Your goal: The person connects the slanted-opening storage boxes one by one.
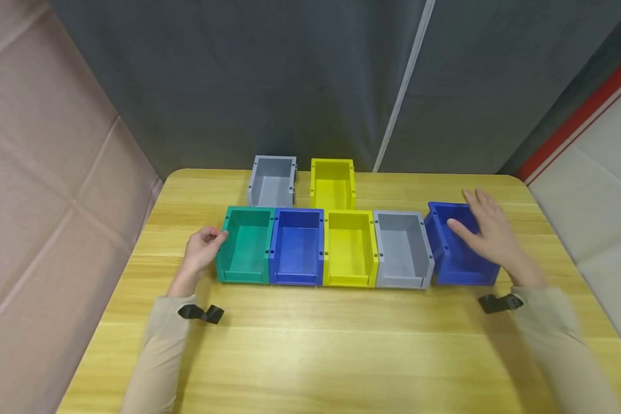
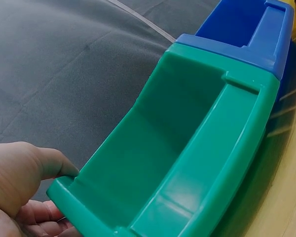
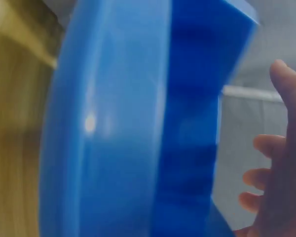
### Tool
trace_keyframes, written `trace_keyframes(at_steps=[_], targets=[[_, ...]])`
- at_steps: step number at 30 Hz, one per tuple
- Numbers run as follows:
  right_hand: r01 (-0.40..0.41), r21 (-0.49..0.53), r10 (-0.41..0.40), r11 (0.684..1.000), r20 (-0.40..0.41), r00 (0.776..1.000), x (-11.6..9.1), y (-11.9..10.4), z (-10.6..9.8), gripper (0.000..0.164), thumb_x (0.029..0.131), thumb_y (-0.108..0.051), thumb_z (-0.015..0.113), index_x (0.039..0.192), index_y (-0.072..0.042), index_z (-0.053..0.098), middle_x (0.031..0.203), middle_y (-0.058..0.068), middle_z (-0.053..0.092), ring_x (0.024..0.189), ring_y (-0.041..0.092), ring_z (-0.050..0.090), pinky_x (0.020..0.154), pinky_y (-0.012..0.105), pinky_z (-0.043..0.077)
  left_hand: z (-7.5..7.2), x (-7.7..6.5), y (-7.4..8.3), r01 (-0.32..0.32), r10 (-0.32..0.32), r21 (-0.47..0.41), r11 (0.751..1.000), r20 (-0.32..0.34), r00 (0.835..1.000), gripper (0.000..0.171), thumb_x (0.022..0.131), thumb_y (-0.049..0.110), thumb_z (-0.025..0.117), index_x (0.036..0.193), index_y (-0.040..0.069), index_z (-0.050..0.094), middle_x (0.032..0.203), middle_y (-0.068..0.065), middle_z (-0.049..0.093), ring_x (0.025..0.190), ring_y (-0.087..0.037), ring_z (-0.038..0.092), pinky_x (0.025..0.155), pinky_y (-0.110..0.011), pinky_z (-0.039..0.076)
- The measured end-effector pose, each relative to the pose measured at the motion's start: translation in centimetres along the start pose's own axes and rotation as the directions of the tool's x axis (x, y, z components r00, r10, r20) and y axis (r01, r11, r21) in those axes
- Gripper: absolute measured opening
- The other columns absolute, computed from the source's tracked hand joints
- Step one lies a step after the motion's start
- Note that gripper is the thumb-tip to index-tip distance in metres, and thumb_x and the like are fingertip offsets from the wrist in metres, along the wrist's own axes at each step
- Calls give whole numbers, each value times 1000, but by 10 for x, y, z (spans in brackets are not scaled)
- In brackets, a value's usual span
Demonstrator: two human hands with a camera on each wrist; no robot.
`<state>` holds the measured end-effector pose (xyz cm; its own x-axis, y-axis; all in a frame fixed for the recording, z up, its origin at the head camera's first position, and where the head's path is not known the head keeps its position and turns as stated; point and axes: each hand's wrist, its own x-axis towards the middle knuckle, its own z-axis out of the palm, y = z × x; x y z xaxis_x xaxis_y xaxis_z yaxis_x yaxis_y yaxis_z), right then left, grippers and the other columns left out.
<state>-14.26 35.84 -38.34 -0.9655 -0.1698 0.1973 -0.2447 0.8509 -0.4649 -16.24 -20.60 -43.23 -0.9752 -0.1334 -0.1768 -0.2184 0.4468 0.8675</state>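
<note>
My left hand [image 1: 202, 248] pinches the left side wall of a green plastic storage bin [image 1: 244, 277]. In the left wrist view the thumb lies at the rim of that green bin [image 2: 172, 212] and the fingers [image 2: 42, 215] are on its outer side. At the right end of the row stands a second blue bin [image 1: 466, 277], turned slightly askew. Over it hovers my right hand [image 1: 490, 234], fingers spread and thumb apart. In the right wrist view, blurred, the blue bin [image 3: 123, 148] shows a gap to the fingers [image 3: 256, 177].
Between those two bins a blue bin [image 1: 296, 280], a yellow bin [image 1: 349, 281] and a grey bin [image 1: 403, 282] stand side by side. Behind the row are another grey bin [image 1: 273, 184] and another yellow bin [image 1: 333, 184]. A dark curtain [image 1: 238, 86] hangs behind the wooden table [image 1: 310, 351].
</note>
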Motion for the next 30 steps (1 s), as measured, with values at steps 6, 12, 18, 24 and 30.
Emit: trace_keyframes(at_steps=[6, 12, 18, 24, 30], targets=[[-55, -95, 76, 994, 227, 971, 6, -9, 17, 72, 97, -48, 40, 150, -10, 10, 153, 20, -8, 138, 38, -15, 96, 71, -10, 1, 0, -2, 1, -1, -6, 1000, 3, 1000, 31, 96, 25, 52, 103, -5, 55, 91, -8, 54, 80, -15, 48, 66, -21, 42], [-68, -145, 104, 987, 261, 960, 6, -12, 21, 72, 98, -51, 34, 151, -12, 3, 153, 18, -12, 138, 38, -15, 95, 72, -9, 2, 0, -2, -7, 7, -2, 1000, 4, 1000, 32, 96, 26, 52, 103, -5, 55, 92, -8, 55, 81, -16, 48, 66, -21, 42], [-33, -201, 95, 979, 308, 946, 3, -11, 35, 76, 97, -55, 32, 150, -15, -6, 152, 19, -17, 137, 39, -18, 94, 74, -7, 3, 0, -3, -17, 17, 1, 1000, -28, 999, 27, 96, 21, 53, 100, -5, 55, 90, -9, 54, 78, -16, 48, 64, -21, 42], [-22, -191, 75, 981, 280, 957, -4, -1, 50, 74, 98, -53, 31, 150, -16, -8, 152, 20, -17, 137, 39, -18, 93, 73, -9, 6, 0, -3, -36, 36, 5, 999, -37, 999, 26, 95, 21, 53, 99, -5, 55, 88, -8, 54, 77, -15, 48, 64, -20, 41], [-14, -146, 58, 989, 299, 952, 4, 1, 48, 73, 98, -51, 34, 150, -15, -2, 153, 20, -13, 137, 39, -17, 93, 74, -8, 3, 1, -4, -27, 27, 3, 1000, -39, 999, 27, 95, 21, 54, 99, -5, 55, 88, -8, 54, 77, -15, 48, 64, -21, 41]])
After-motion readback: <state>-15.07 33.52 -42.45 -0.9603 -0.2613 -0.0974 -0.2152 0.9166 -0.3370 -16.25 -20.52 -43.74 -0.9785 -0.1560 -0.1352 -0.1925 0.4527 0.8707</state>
